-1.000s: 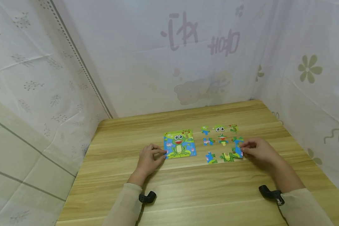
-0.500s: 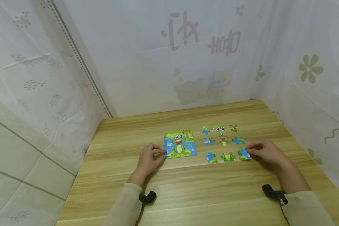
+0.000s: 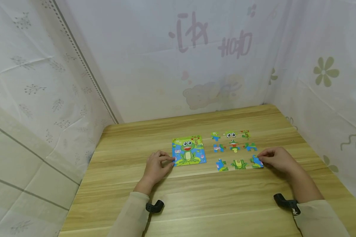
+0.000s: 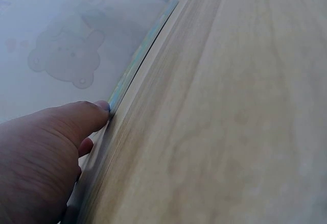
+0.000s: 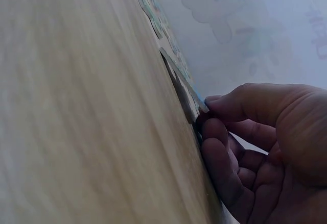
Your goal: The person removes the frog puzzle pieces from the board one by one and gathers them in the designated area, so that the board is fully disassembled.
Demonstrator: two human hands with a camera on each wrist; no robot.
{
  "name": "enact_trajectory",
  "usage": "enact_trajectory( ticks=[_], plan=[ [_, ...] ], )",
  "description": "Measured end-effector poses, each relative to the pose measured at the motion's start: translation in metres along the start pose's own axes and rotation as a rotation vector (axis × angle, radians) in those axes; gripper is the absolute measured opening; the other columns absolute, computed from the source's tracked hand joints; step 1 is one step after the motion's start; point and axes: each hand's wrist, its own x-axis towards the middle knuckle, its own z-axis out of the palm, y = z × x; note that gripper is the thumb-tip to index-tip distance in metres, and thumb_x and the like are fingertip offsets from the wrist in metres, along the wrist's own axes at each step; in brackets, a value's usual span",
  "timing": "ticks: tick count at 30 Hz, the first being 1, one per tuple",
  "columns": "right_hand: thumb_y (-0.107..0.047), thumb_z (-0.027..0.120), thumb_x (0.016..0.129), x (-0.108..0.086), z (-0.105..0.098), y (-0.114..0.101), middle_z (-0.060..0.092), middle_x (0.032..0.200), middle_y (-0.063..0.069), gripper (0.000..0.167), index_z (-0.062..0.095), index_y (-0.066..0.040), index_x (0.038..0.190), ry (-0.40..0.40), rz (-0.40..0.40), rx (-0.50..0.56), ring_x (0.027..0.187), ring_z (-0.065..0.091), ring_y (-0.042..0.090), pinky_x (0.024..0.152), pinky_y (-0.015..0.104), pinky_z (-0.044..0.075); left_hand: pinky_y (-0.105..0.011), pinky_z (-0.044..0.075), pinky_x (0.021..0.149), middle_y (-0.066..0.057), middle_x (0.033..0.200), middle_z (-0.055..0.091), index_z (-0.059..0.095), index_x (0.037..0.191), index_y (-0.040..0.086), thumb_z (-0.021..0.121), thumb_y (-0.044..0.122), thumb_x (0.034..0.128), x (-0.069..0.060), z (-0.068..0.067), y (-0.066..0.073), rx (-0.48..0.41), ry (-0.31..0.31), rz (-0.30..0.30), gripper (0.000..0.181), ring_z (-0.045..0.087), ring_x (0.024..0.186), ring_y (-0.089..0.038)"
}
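Observation:
A square frog picture board (image 3: 189,150) lies flat on the table. My left hand (image 3: 156,167) touches its lower left corner with fingertips; in the left wrist view the thumb (image 4: 87,117) rests against the board's edge. Right of the board, several frog puzzle pieces lie apart in rows. Between thumb and fingers my right hand (image 3: 276,159) pinches the lower right puzzle piece (image 3: 256,162), blue and green. In the right wrist view this piece (image 5: 181,78) is tilted, its near edge lifted off the table. The bottom middle piece (image 3: 239,164) lies to its left.
Other pieces lie close by: the eyes piece (image 3: 230,135), the mouth piece (image 3: 234,146) and the right middle piece (image 3: 250,147). The wooden table (image 3: 195,200) ends at a patterned curtain (image 3: 154,82) behind and on both sides.
My right hand has drawn the corner piece rightward, away from the right middle piece and the bottom middle piece, then stayed nearly in place. The left hand has not moved.

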Motion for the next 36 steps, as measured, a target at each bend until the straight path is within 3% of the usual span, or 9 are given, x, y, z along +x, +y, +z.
enact_trajectory(
  ticks=[7,17,32,36],
  plan=[
    [-0.012,0.068,0.103,0.0015,0.0004,-0.0011,0.073,0.093,0.009,0.020,0.075,0.005,0.110,-0.006,0.006,0.037,0.078,0.064,0.019,0.065,0.030,0.057,-0.046,0.039,0.092,0.004,0.113,0.063,0.085,0.108,0.026,0.086,0.024,0.0902,0.0011,-0.0008,-0.0003,-0.003,-0.002,0.003,0.018,0.050,0.095,-0.019],
    [-0.015,0.071,0.101,0.0043,-0.0006,0.0029,0.072,0.097,0.008,0.019,0.077,0.001,0.109,0.022,0.003,-0.029,0.082,0.063,0.019,0.064,0.028,0.056,-0.045,0.039,0.090,0.004,0.114,0.063,0.085,0.108,0.026,0.086,0.025,0.0905,0.0015,-0.0019,0.0007,-0.005,-0.005,-0.007,0.018,0.050,0.096,-0.018],
    [-0.014,0.070,0.102,0.0013,-0.0002,-0.0025,0.072,0.098,0.010,0.018,0.076,0.002,0.107,0.025,0.012,-0.010,0.083,0.065,0.020,0.065,0.029,0.058,-0.046,0.037,0.090,0.005,0.114,0.063,0.084,0.108,0.027,0.085,0.026,0.0915,0.0006,-0.0014,0.0001,-0.013,-0.003,-0.003,0.017,0.048,0.094,-0.018],
    [-0.016,0.067,0.104,0.0008,0.0005,-0.0064,0.070,0.096,0.012,0.023,0.073,0.004,0.112,0.015,0.034,0.049,0.083,0.063,0.022,0.065,0.031,0.057,-0.044,0.036,0.088,0.005,0.114,0.064,0.084,0.108,0.026,0.085,0.026,0.0919,-0.0002,-0.0005,-0.0007,-0.034,-0.004,-0.002,0.016,0.047,0.091,-0.018]
  ],
)
